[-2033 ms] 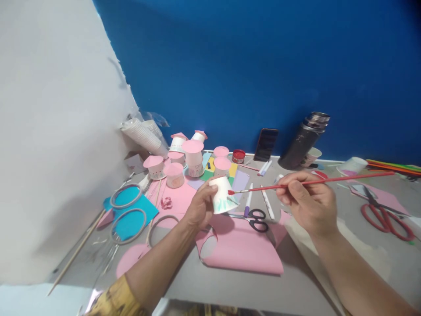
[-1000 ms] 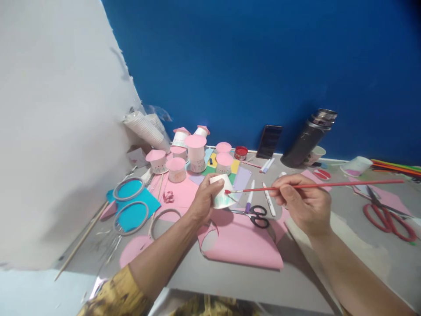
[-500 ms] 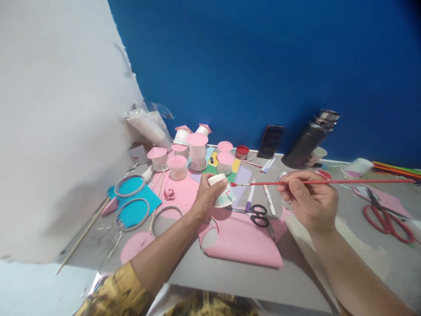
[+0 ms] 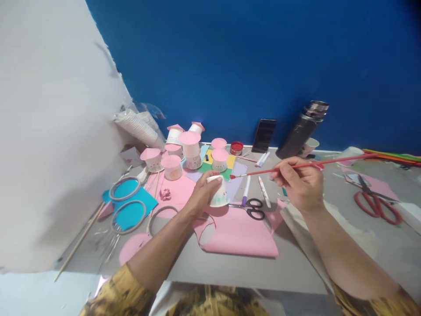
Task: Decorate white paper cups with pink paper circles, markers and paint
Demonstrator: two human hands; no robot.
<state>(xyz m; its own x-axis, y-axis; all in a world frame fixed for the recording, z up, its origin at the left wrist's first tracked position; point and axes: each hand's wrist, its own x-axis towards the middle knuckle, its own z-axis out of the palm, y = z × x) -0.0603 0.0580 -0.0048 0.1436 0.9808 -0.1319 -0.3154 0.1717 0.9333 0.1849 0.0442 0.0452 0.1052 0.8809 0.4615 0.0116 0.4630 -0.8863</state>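
My left hand (image 4: 201,192) grips a small white paper cup (image 4: 217,196), held upside down, with green strokes and red marks near its rim. In my right hand (image 4: 301,182) is a thin red paintbrush (image 4: 263,172), pinched along its handle. Its red-tipped bristles point left and stay a little apart from the cup. Beneath the cup lie black-handled scissors (image 4: 255,208) and a rolled pink sheet (image 4: 240,237). A purple-ended marker (image 4: 246,191) and another white marker (image 4: 264,192) rest between my hands.
Several decorated cups with pink paper tops (image 4: 190,138) stand at the back left. Behind are a red paint pot (image 4: 236,148), a phone (image 4: 264,135) and a dark flask (image 4: 302,129). Embroidery hoops (image 4: 128,217) lie left; red-handled scissors (image 4: 378,206) lie right.
The brush tip has moved away from the cup and the brush now slants more. My left hand has turned the cup more upright. The whole view has shifted slightly.
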